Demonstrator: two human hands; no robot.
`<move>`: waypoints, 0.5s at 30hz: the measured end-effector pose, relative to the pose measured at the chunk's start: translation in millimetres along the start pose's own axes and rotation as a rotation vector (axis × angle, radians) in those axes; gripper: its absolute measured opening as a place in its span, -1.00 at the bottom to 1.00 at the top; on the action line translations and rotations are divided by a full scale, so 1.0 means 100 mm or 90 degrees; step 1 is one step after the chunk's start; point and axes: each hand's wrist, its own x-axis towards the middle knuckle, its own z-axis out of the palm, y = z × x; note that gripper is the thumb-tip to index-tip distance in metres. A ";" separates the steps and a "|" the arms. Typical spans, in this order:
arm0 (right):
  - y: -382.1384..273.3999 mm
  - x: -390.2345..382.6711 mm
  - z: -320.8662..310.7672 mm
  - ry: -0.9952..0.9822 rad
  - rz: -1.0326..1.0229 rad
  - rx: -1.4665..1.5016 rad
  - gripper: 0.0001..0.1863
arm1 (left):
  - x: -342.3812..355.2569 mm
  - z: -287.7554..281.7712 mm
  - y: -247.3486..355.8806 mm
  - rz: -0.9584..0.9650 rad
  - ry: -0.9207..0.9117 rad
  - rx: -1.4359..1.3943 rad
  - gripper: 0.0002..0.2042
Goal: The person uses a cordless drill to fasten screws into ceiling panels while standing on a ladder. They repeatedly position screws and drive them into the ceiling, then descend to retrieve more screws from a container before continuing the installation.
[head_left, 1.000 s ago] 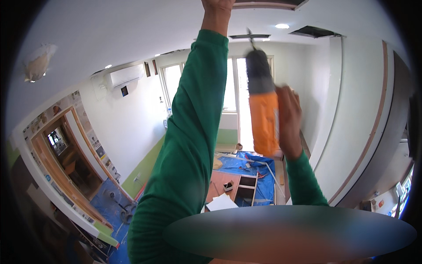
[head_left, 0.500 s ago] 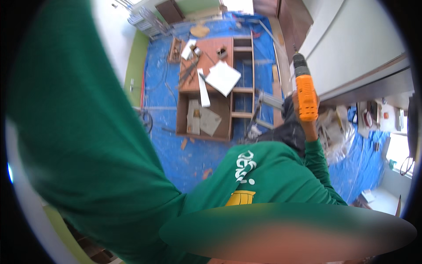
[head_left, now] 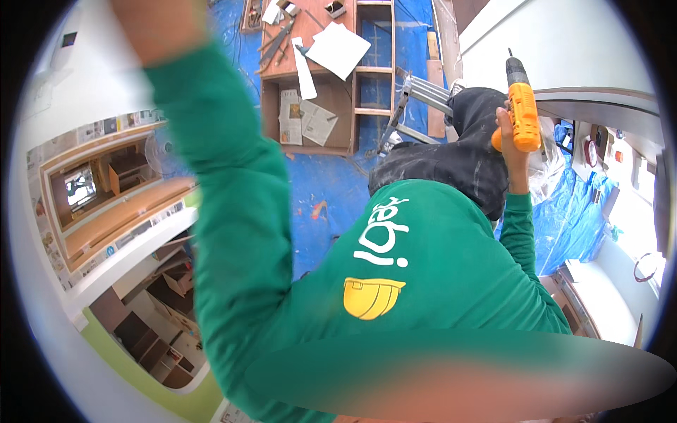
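Note:
My right hand [head_left: 518, 163] is wrapped round an orange and black cordless drill [head_left: 523, 116]. The bit points away, towards a large white panel [head_left: 564, 35], with a gap in the picture between tip and panel. My left arm reaches up at the left. Of my left hand [head_left: 161, 27] only a blurred part shows at the top edge, and its fingers are out of the picture. Below me is a stepladder [head_left: 417, 99] beside my dark trousers [head_left: 437, 169].
A wooden cabinet frame [head_left: 321, 149] lies on blue sheeting [head_left: 317, 204], bearing a white board [head_left: 340, 49], a handsaw [head_left: 276, 46] and newspaper [head_left: 319, 123]. At the left, a wood-framed wall opening [head_left: 70, 243] shows another room. Clear plastic wrap [head_left: 546, 166] lies at the right.
My left arm has swung, bringing part of the hand into view at the top. My right hand has moved slightly right with the drill. The view has shifted, showing the wall opening.

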 end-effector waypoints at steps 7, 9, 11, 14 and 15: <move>-0.53 -0.42 0.06 -0.055 0.215 0.231 -0.74 | -4.50 2.16 -0.55 -0.698 -0.352 0.015 -0.08; -0.59 -0.60 -0.06 -0.040 0.216 0.179 -0.69 | -5.07 2.29 -0.46 -0.772 -0.394 0.024 -0.06; -0.67 -0.71 -0.19 -0.035 0.225 0.153 -0.62 | -5.10 2.27 -0.42 -0.790 -0.404 -0.004 -0.13; -0.82 -0.70 -0.07 -0.019 0.181 0.167 -0.67 | -5.36 2.37 -0.58 -0.766 -0.408 -0.034 -0.23; -0.79 -0.57 0.00 -0.011 0.157 0.171 -0.70 | -5.52 2.41 -0.69 -0.726 -0.413 -0.018 -0.20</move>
